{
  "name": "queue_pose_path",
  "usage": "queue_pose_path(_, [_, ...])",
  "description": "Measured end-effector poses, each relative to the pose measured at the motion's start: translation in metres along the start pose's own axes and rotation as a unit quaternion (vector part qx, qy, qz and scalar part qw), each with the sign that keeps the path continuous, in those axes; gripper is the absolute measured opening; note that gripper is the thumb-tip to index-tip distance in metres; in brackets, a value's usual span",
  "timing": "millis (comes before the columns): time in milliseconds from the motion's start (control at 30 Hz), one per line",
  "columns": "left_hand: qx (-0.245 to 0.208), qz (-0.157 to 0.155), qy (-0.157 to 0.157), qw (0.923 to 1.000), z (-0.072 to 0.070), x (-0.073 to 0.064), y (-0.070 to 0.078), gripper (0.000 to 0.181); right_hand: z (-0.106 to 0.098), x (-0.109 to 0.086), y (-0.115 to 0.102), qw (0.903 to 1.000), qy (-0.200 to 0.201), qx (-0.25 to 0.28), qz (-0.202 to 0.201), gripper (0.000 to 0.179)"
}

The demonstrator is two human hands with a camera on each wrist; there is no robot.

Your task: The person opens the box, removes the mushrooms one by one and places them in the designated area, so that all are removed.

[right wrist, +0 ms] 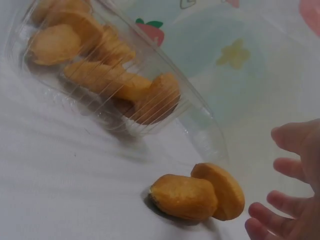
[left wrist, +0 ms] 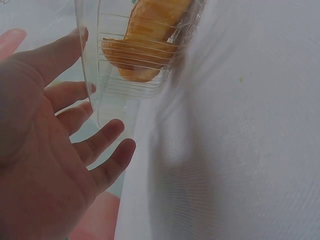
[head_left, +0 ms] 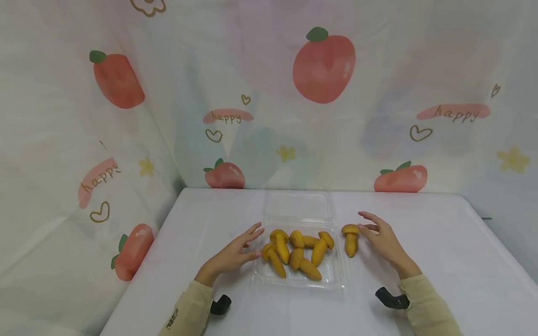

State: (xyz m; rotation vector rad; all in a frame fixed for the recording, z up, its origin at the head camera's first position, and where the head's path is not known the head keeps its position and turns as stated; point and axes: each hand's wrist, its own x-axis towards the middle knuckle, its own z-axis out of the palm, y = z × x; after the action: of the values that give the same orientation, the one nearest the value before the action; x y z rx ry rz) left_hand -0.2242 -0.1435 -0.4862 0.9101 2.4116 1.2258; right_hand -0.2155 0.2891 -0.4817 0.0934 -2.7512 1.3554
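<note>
A clear plastic container [head_left: 300, 283], its lid [head_left: 298, 206] folded back, holds several yellow-brown mushrooms [head_left: 308, 269]. My left hand [head_left: 231, 252] is at the container's left rim, fingers spread and slightly bent. In the left wrist view some fingertips of that hand [left wrist: 55, 120] meet the clear rim; a mushroom [left wrist: 145, 50] shows through the ribbed wall. One loose mushroom [head_left: 350, 241] lies on the table right of the container, cap away from me. My right hand [head_left: 384, 240] hovers beside its cap, and the right wrist view shows a small gap between fingers and mushroom [right wrist: 187, 196].
The white table [head_left: 235, 308] runs back to a fabric backdrop [head_left: 269, 70] printed with fruit, hearts and lettering. A side wall of similar fabric [head_left: 46, 140] stands at the left. Black curved pieces [head_left: 392, 298] stick out near both sleeve cuffs.
</note>
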Motion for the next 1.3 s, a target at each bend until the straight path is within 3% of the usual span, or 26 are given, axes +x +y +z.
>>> queue_pose_path(567, [-0.002, -0.012, 0.001, 0.9999, 0.001, 0.002, -0.003, 0.068, 0.008, -0.009, -0.039, 0.9969, -0.024, 0.020, -0.072, 0.049])
queue_pose_path(967, [-0.005, -0.007, 0.004, 1.0000, 0.000, 0.004, -0.003, 0.067, 0.025, -0.018, -0.061, 0.9934, -0.064, 0.048, -0.082, 0.048])
queue_pose_path(1300, [-0.003, -0.006, 0.003, 1.0000, 0.000, 0.003, -0.003, 0.068, 0.044, -0.026, -0.070, 0.9836, -0.087, 0.053, -0.149, 0.043])
